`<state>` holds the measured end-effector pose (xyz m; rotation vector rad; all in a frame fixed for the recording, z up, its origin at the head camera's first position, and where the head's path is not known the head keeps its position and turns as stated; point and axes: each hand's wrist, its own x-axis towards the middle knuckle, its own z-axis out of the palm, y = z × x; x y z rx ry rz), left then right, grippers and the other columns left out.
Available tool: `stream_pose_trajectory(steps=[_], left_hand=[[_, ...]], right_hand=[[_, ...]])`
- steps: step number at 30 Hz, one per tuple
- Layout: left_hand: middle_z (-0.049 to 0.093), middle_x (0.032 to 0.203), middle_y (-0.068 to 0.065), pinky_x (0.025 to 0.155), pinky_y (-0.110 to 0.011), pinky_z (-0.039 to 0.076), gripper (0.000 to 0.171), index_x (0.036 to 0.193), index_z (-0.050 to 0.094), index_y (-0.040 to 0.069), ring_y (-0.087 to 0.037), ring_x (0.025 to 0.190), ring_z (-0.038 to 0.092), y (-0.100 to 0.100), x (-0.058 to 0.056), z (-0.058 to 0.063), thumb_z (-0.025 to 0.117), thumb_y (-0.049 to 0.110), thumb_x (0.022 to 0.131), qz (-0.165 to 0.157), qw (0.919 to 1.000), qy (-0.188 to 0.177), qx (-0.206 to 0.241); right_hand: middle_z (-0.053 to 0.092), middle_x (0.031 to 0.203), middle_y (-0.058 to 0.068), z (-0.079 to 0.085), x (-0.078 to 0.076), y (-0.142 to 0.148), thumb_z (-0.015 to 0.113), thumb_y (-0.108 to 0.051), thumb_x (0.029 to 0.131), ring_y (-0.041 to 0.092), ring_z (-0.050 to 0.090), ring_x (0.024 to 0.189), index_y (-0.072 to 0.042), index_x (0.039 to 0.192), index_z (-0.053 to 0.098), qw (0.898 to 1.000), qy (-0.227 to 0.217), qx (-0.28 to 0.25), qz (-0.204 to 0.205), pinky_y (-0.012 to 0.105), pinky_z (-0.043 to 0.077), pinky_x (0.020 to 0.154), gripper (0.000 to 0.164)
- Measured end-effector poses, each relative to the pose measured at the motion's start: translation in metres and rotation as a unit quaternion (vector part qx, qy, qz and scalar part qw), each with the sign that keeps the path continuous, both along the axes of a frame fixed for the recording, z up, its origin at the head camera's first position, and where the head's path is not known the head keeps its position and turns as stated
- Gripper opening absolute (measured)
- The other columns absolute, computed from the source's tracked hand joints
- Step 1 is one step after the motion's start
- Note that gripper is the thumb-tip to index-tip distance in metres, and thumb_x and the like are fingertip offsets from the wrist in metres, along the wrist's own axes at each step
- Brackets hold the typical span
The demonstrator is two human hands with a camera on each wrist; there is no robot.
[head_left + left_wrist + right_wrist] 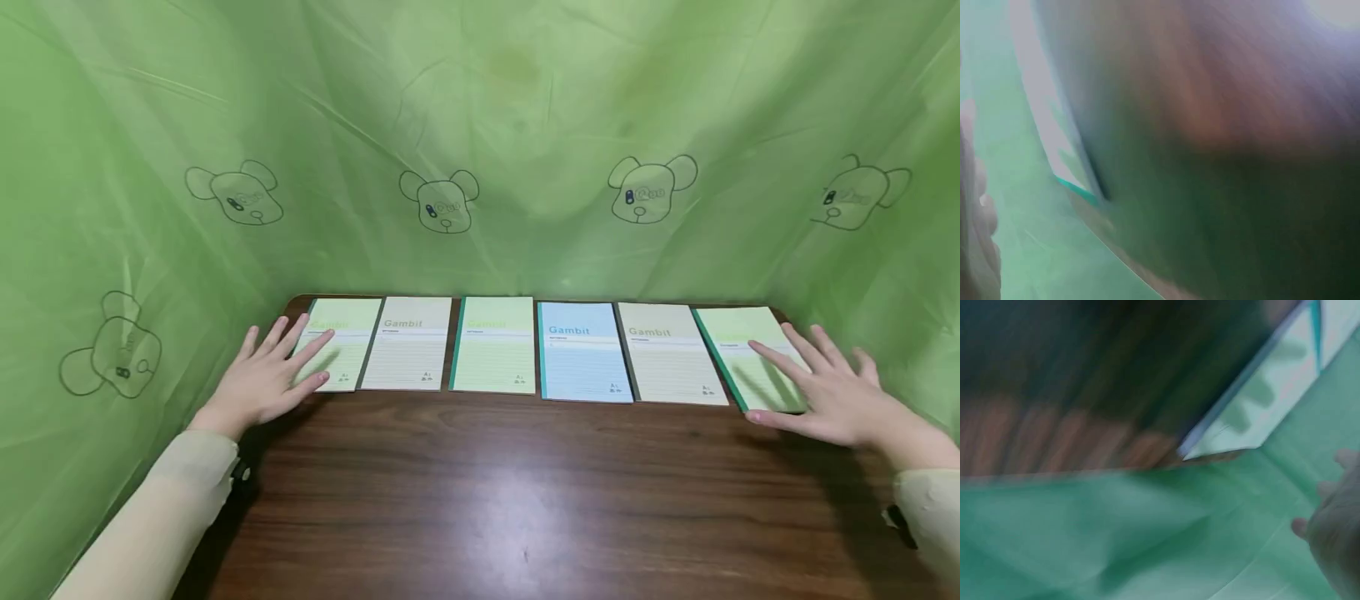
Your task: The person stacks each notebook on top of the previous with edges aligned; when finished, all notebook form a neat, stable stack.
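Note:
Several notebooks marked "Gambit" lie flat in a row along the table's far edge. From the left come a light green notebook (351, 354), a whitish one (408, 358), another green one (492, 358), a blue one (585, 371), a cream one (677, 371) and a green one (735, 323). Fingers spread, my left hand (258, 385) is over the left edge of the leftmost notebook. My right hand (838, 404) is spread likewise over the rightmost notebook, its shadow falling on the cover. Whether either hand touches a cover, I cannot tell. Neither hand grips anything.
A dark brown wooden table (480, 483) stretches toward me, with a bright glare near its middle. Green sheeting (525, 100) with printed bear heads hangs behind the table and on both sides, close to its edges. Both wrist views are blurred.

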<state>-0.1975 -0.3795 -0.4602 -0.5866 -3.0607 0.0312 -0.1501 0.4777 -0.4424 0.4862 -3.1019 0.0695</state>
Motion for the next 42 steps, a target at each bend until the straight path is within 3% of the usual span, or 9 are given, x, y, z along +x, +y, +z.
stream_pose_trajectory(steps=[4,9,14,18,23,28,32,36,42], left_hand=[[0.006,0.183,-0.015,0.126,-0.077,-0.003,0.074,0.176,0.016,0.04,-0.048,0.166,0.006,0.025,-0.008,0.004,0.037,0.069,0.111,0.008,0.9998,-0.013,0.013],[0.014,0.181,-0.022,0.127,-0.076,0.004,0.076,0.177,0.018,0.035,-0.049,0.162,0.026,0.063,-0.016,0.009,0.033,0.071,0.112,0.017,0.9976,-0.033,0.058],[0.03,0.175,-0.026,0.125,-0.075,0.021,0.078,0.177,0.021,0.03,-0.053,0.149,0.046,0.107,-0.022,0.018,0.033,0.071,0.111,0.02,0.9937,-0.035,0.105],[0.054,0.16,-0.027,0.116,-0.07,0.041,0.081,0.177,0.023,0.026,-0.053,0.135,0.06,0.135,-0.028,0.014,0.038,0.071,0.111,0.02,0.987,-0.025,0.157],[0.072,0.135,-0.025,0.105,-0.064,0.053,0.076,0.171,0.036,0.015,-0.045,0.116,0.072,0.166,-0.036,0.008,0.053,0.058,0.111,0.066,0.9612,-0.044,0.264],[0.075,0.13,-0.022,0.103,-0.061,0.055,0.061,0.159,0.052,0.007,-0.044,0.115,0.073,0.2,-0.037,0.009,0.062,0.04,0.109,0.133,0.9137,-0.057,0.38],[0.076,0.128,-0.018,0.096,-0.055,0.058,0.056,0.153,0.058,0.007,-0.04,0.11,0.074,0.223,-0.036,0.003,0.064,0.039,0.107,0.161,0.8777,-0.068,0.446],[0.076,0.125,-0.013,0.085,-0.05,0.06,0.053,0.152,0.059,0.009,-0.032,0.1,0.076,0.235,-0.034,-0.005,0.065,0.036,0.107,0.165,0.8638,-0.074,0.47],[0.076,0.125,-0.014,0.088,-0.052,0.061,0.052,0.151,0.06,0.008,-0.032,0.099,0.076,0.245,-0.032,-0.007,0.066,0.034,0.107,0.148,0.8634,-0.084,0.475]], right_hand=[[-0.018,0.181,0.016,0.006,-0.009,-0.029,0.071,-0.069,0.096,0.058,-0.015,0.161,-0.033,0.178,0.007,0.998,-0.045,-0.023,-0.026,0.096,0.01,0.103,0.11],[-0.012,0.179,0.027,0.011,-0.023,-0.079,0.069,-0.07,0.097,0.061,-0.012,0.16,-0.028,0.178,0.008,0.994,-0.061,-0.081,-0.043,0.095,0.011,0.103,0.11],[-0.007,0.18,0.028,0.007,-0.036,-0.124,0.071,-0.067,0.097,0.066,-0.001,0.159,-0.026,0.178,0.009,0.987,-0.058,-0.145,-0.037,0.096,0.006,0.106,0.11],[0.007,0.179,0.029,-0.002,-0.043,-0.156,0.075,-0.063,0.098,0.066,0.014,0.157,-0.02,0.177,0.016,0.978,-0.048,-0.201,-0.028,0.093,0.012,0.11,0.108],[0.035,0.17,0.031,-0.01,-0.05,-0.202,0.073,-0.05,0.104,0.055,0.034,0.154,-0.003,0.169,0.035,0.956,-0.036,-0.291,-0.024,0.074,0.03,0.121,0.089],[0.06,0.152,0.026,-0.023,-0.06,-0.252,0.072,-0.038,0.107,0.047,0.063,0.13,0.0,0.157,0.053,0.917,-0.033,-0.394,-0.05,0.062,0.054,0.106,0.067],[0.069,0.14,0.018,-0.033,-0.065,-0.285,0.075,-0.034,0.105,0.037,0.069,0.12,-0.004,0.15,0.062,0.878,-0.055,-0.468,-0.079,0.05,0.059,0.095,0.056],[0.071,0.137,0.014,-0.042,-0.065,-0.305,0.076,-0.033,0.104,0.033,0.067,0.116,-0.006,0.147,0.065,0.846,-0.079,-0.518,-0.097,0.039,0.057,0.087,0.052],[0.069,0.136,0.014,-0.056,-0.065,-0.319,0.076,-0.028,0.104,0.031,0.067,0.114,-0.007,0.148,0.065,0.826,-0.103,-0.544,-0.104,0.037,0.053,0.089,0.05]])
